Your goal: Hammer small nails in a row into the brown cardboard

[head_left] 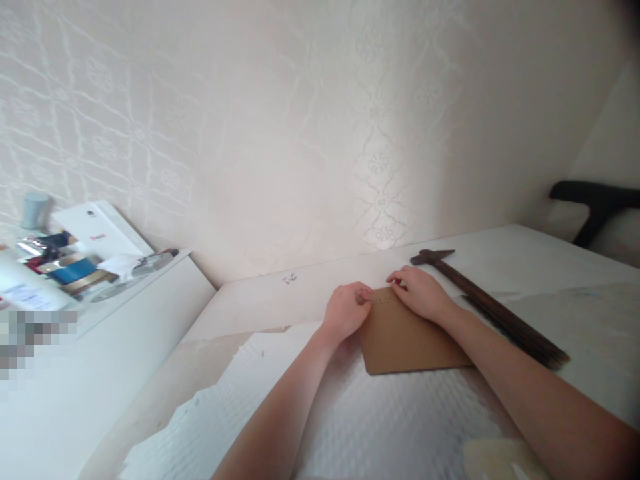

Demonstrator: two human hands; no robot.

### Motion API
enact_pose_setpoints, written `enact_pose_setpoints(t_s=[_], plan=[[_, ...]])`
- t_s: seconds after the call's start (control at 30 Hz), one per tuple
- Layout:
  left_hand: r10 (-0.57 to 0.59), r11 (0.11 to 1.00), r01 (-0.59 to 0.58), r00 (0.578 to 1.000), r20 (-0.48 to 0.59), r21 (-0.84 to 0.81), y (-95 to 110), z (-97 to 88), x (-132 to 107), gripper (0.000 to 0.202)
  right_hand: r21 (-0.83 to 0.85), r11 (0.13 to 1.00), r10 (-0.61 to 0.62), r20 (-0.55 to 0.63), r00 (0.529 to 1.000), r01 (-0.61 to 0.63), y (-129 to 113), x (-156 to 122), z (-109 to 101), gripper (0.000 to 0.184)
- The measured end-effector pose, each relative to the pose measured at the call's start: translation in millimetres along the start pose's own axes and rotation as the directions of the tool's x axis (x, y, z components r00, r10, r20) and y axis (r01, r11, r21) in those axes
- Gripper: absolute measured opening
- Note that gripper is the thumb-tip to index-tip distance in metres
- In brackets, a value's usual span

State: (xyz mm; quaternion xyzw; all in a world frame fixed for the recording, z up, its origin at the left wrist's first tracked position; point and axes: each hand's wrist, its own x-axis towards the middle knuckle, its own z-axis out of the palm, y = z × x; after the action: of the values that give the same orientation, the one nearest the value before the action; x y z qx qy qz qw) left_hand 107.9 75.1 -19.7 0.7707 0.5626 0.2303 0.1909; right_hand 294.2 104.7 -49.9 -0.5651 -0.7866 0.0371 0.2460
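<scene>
A flat brown board lies on a white quilted sheet in front of me, with a row of small dark marks or nails near its far edge. My left hand is closed at the board's far left corner, thumb and fingers pressed together there. At the far edge, my right hand rests over the board with its fingers curled around the rim. Whether a small item sits in either pinch is hidden. Beside my right forearm lies a hammer with a dark wooden handle, its head toward the wall.
Several small dark nail-like pieces lie on the table near the wall. A white cabinet at the left bears a white box, a light-blue cup and clutter. A black chair armrest stands at the right.
</scene>
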Motion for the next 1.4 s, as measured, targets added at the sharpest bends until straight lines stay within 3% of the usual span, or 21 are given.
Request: enact_pose_setpoints(t_s=[0.07,0.13,0.2,0.27,0.37,0.43,0.6,0.77,0.9,1.0,1.07,1.4], plan=[[-0.006,1.0,0.006,1.0,0.005,-0.013,0,0.1,0,0.027,-0.051,0.998,0.02,-0.027,0.999,-0.021,-1,-1,-4,0.027],[-0.019,0.999,0.02,1.0,0.013,-0.038,0,0.3,0,0.027,-0.15,0.981,0.106,-0.119,0.987,-0.123,0,-4,-11,0.029],[-0.034,0.995,0.036,0.999,0.023,-0.089,0,1.0,0,0.027,-0.228,0.924,0.244,-0.264,0.933,-0.306,5,-8,-18,0.032],[-0.057,0.987,0.061,0.998,0.028,-0.148,-1,2.3,1,0.025,-0.242,0.841,0.383,-0.368,0.847,-0.485,12,-13,-23,0.034],[-0.107,0.967,0.11,0.994,0.024,-0.228,-4,4.1,4,0.022,-0.233,0.752,0.521,-0.365,0.772,-0.617,26,-19,-25,0.041],[-0.129,0.948,0.13,0.991,0.024,-0.29,-5,4.8,6,0.023,-0.233,0.748,0.543,-0.323,0.775,-0.621,34,-21,-24,0.043],[-0.164,0.896,0.174,0.985,0.059,-0.409,-11,6.2,11,0.028,-0.223,0.801,0.501,-0.26,0.826,-0.556,42,-21,-23,0.044],[-0.181,0.874,0.193,0.981,0.069,-0.446,-18,10.4,14,0.035,-0.198,0.877,0.353,-0.357,0.865,-0.439,33,-19,-35,0.044],[-0.178,0.872,0.189,0.982,0.067,-0.452,-19,12.6,15,0.042,-0.15,0.977,0.09,-0.366,0.926,-0.154,18,-17,-47,0.042],[-0.176,0.869,0.179,0.983,0.05,-0.462,-20,13.9,16,0.043,-0.101,0.992,-0.095,-0.285,0.954,0.069,7,-18,-49,0.036],[-0.174,0.866,0.176,0.984,0.047,-0.468,-21,14.9,17,0.043,-0.079,0.986,-0.164,-0.234,0.958,0.149,3,-19,-48,0.034],[-0.181,0.863,0.181,0.982,0.047,-0.472,-22,15.3,16,0.042,-0.044,0.98,-0.198,-0.15,0.969,0.193,1,-21,-52,0.037]])
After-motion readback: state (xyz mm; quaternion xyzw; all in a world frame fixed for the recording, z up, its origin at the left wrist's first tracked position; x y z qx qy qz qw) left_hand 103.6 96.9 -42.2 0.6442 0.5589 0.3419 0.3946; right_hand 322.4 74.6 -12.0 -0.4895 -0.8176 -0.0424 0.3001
